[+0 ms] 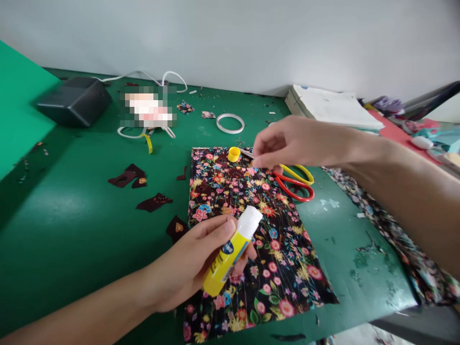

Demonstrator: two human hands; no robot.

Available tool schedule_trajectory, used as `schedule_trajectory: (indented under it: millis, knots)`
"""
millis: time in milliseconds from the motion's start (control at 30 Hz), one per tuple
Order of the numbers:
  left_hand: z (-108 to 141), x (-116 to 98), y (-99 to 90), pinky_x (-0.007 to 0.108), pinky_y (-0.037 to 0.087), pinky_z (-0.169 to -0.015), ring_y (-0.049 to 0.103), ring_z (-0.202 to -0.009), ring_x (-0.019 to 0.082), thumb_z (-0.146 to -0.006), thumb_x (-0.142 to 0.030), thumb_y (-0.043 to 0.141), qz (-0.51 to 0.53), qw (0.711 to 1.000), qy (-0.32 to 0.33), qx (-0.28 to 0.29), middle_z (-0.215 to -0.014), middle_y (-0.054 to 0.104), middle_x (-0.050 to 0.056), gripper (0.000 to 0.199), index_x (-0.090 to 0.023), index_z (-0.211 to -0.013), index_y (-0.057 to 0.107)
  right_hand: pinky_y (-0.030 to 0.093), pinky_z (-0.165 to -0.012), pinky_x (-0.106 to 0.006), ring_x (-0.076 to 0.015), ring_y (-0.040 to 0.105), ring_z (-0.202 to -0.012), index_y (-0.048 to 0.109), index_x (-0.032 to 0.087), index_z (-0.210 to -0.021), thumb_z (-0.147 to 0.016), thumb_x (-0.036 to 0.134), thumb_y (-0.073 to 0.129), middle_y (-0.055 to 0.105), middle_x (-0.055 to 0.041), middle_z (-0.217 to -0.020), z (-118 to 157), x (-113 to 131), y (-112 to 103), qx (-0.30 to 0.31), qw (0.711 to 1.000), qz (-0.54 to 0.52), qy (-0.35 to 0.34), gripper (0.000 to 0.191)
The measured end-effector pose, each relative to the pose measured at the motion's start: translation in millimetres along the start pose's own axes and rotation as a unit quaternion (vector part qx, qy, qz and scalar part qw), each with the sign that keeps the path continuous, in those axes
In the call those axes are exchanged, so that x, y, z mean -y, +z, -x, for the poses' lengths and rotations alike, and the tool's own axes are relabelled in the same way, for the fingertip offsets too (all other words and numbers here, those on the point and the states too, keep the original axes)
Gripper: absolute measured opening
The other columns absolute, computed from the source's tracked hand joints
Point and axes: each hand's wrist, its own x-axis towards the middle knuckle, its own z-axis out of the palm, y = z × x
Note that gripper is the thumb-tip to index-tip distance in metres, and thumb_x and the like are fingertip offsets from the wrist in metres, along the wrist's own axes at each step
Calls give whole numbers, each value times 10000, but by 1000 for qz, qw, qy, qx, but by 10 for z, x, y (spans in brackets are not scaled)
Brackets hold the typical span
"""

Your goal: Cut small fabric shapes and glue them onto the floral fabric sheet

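My left hand (210, 247) is wrapped round a yellow glue stick (226, 258), tilted with its white end up and its cap off. Above the far part of a black floral fabric piece (273, 254), my right hand (275, 141) has thumb and fingers pinched together; whatever is between them is too small to make out. The yellow cap (234, 154) stands on the fabric just left of it. Below that hand lie scissors (294, 191) with red and yellow handles, their blades partly hidden. Dark maroon cut-outs rest on the fabric, and another cut-out (177, 229) lies beside my left wrist.
More maroon scraps (154, 202) lie on the green table (89, 239) at left. Towards the wall are a dark box (75, 101), a blurred-out item with white cords, and a tape ring (230, 123). A paper stack (327, 108) and folded floral cloth (377, 235) are at right.
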Motion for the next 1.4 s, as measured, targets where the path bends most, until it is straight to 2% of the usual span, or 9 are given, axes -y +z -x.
schedule_trajectory:
  millis: [67,233,467,567,767,967,1400]
  knots:
    - [5,12,-10,207,456,-612,575,-612,94,-882,-504,722,5,1000,-2,2,-776,671,28,378,-150,-968,620,420,-563,-259,-119,588,-607,690,187,-779,-874,377,679,666,2,-660,-99,-119,-57,-23,999,-15,22,213]
    - [1,14,-18,183,439,-562,586,-601,96,-865,-507,738,13,1000,-2,26,-745,662,23,392,-161,-832,558,373,-490,-235,-111,578,-550,698,183,-775,-845,382,698,639,10,-603,-389,-318,-30,77,994,-17,76,211]
    - [-15,-2,1,166,443,-539,564,-602,99,-852,-523,743,9,1000,-7,29,-702,639,18,414,-170,-802,534,369,-463,-215,-87,540,-484,674,181,-703,-817,333,675,626,31,-582,-526,-413,102,131,987,-44,86,190]
    - [-17,6,-10,156,444,-497,560,-600,103,-834,-546,750,8,999,-18,27,-723,644,24,429,-178,-810,530,376,-462,-212,-86,535,-490,686,184,-707,-815,325,674,631,27,-584,-531,-444,115,135,986,-48,86,178]
    - [-23,13,-26,145,462,-511,569,-599,94,-849,-532,743,17,999,-6,41,-723,645,30,426,-165,-799,532,368,-437,-217,-86,520,-464,674,182,-673,-791,309,672,642,20,-581,-575,-492,128,143,985,-54,77,173]
    - [-23,12,-20,148,460,-480,564,-606,108,-844,-534,745,14,999,-18,33,-712,636,24,418,-177,-809,531,371,-433,-231,-111,564,-480,675,184,-679,-780,315,675,658,9,-587,-603,-511,142,140,987,-34,69,165]
    - [-16,16,-23,155,454,-525,580,-610,96,-875,-503,727,26,999,-6,43,-734,648,27,394,-162,-804,541,394,-490,-245,-106,562,-472,653,168,-629,-794,275,658,641,-3,-544,-597,-382,172,120,989,33,73,196]
